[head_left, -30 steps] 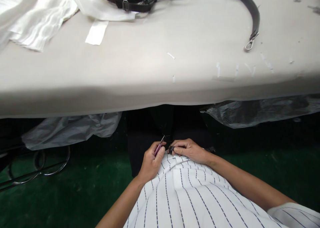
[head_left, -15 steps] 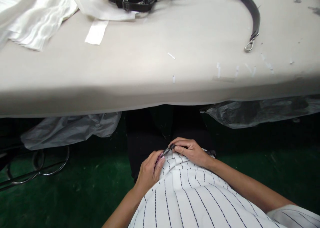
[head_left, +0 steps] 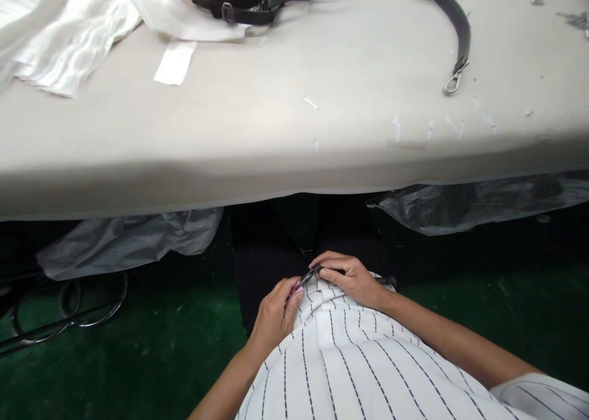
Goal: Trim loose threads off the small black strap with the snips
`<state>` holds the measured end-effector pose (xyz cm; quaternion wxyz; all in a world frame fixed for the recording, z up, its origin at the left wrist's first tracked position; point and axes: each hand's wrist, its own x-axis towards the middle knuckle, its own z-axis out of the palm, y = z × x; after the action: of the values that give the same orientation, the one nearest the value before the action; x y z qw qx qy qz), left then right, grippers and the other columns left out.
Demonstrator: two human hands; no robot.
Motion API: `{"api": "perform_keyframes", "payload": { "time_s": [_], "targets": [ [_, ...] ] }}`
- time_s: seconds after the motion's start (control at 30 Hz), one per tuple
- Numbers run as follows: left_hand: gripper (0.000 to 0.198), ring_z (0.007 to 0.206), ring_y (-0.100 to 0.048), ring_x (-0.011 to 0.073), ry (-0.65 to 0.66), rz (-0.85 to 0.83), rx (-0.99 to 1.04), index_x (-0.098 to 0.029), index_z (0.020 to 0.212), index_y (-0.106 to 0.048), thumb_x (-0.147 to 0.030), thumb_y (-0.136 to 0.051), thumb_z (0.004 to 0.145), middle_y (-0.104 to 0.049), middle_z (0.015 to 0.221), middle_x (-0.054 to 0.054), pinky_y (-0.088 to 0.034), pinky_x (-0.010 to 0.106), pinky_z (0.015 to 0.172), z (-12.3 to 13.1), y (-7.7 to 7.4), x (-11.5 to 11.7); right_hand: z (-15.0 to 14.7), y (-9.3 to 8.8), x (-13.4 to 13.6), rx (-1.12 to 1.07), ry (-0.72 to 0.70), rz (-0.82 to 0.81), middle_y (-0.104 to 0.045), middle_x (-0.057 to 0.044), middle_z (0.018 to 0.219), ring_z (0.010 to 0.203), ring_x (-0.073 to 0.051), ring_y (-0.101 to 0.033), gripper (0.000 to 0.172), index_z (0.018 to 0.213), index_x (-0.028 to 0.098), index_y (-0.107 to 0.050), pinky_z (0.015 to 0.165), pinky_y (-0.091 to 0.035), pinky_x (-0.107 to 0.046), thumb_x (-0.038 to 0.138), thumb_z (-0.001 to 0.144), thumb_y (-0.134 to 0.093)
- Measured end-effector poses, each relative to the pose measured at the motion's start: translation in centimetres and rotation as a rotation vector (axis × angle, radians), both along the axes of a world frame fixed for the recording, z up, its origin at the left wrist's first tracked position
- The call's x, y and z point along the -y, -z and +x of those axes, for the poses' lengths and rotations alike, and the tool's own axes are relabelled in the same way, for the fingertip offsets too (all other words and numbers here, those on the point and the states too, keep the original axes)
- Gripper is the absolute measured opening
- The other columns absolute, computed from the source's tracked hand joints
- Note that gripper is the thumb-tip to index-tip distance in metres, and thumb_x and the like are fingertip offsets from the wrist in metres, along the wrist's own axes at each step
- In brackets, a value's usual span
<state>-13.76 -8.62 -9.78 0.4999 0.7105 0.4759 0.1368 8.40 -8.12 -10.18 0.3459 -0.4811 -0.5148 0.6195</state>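
Both hands are low in my lap, below the table edge, over my white pin-striped shirt [head_left: 350, 358]. My left hand [head_left: 275, 313] is closed round small thread snips [head_left: 304, 280] with a pinkish handle, their metal tips pointing up and right. My right hand [head_left: 348, 278] is closed in a pinch on a small dark piece at the snips' tips; what that piece is I cannot make out. The two hands almost touch.
A wide beige table [head_left: 276, 126] spans the view above my hands. On it lie a pile of black straps [head_left: 248, 0], a single black strap with a metal ring [head_left: 453, 27], white cloth [head_left: 69, 34], a white label [head_left: 175, 62] and paper scraps. Grey plastic sheets [head_left: 129, 239] hang under it over a green floor.
The snips swung from pointing up to pointing right, onto the piece in my right hand. My left hand dropped slightly. The view shifted a little.
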Motion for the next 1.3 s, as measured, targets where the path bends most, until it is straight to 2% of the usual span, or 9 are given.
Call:
{"api": "perform_keyframes", "payload": {
  "time_s": [0.3, 0.67, 0.93, 1.13, 1.3],
  "targets": [
    [0.026, 0.091, -0.06, 0.0188, -0.015, -0.062, 0.011, -0.018, 0.112, -0.054, -0.032, -0.04, 0.095, -0.062, 0.1, 0.009, -0.048, 0.03, 0.078, 0.1, -0.2, -0.2, -0.1, -0.3, 0.0, 0.04, -0.014, 0.059, -0.063, -0.008, 0.107, 0.1, -0.021, -0.059, 0.022, 0.093, 0.018, -0.072, 0.091, -0.046, -0.034, 0.03, 0.093, -0.054],
    [0.027, 0.089, -0.058, 0.0184, -0.134, -0.201, 0.067, -0.018, 0.106, -0.058, -0.036, -0.041, 0.095, -0.062, 0.096, 0.006, -0.045, 0.028, 0.076, 0.9, -0.5, 0.0, 0.0, -0.3, -0.5, 0.021, -0.07, 0.074, -0.063, -0.008, 0.108, 0.101, -0.02, -0.06, 0.022, 0.102, 0.02, -0.072, 0.091, -0.048, -0.034, 0.028, 0.093, -0.054],
    [0.025, 0.088, -0.056, 0.0177, -0.064, -0.183, 0.102, -0.018, 0.107, -0.058, -0.034, -0.042, 0.095, -0.06, 0.093, 0.005, -0.043, 0.027, 0.076, 0.5, -0.4, -0.1, 0.4, 0.0, -0.8, -0.093, -0.139, 0.009, -0.064, -0.007, 0.107, 0.098, -0.018, -0.061, 0.021, 0.096, 0.019, -0.073, 0.089, -0.049, -0.034, 0.029, 0.092, -0.056],
    [0.025, 0.092, -0.056, 0.0182, -0.007, -0.322, 0.131, -0.019, 0.103, -0.06, -0.035, -0.043, 0.094, -0.061, 0.097, 0.005, -0.043, 0.027, 0.081, 0.1, -1.7, -1.0, 0.8, 0.3, -0.8, -0.12, -0.217, -0.004, -0.064, -0.008, 0.106, 0.097, -0.018, -0.062, 0.019, 0.092, 0.016, -0.073, 0.088, -0.049, -0.034, 0.026, 0.091, -0.058],
    [0.027, 0.086, -0.057, 0.0178, 0.01, -0.364, 0.098, -0.018, 0.095, -0.061, -0.038, -0.043, 0.094, -0.062, 0.092, 0.004, -0.043, 0.027, 0.076, 0.1, -2.4, -1.3, 0.8, 0.3, -0.6, -0.086, -0.228, 0.047, -0.064, -0.009, 0.106, 0.096, -0.018, -0.062, 0.018, 0.09, 0.014, -0.073, 0.088, -0.049, -0.033, 0.023, 0.091, -0.057]
  ]
}}
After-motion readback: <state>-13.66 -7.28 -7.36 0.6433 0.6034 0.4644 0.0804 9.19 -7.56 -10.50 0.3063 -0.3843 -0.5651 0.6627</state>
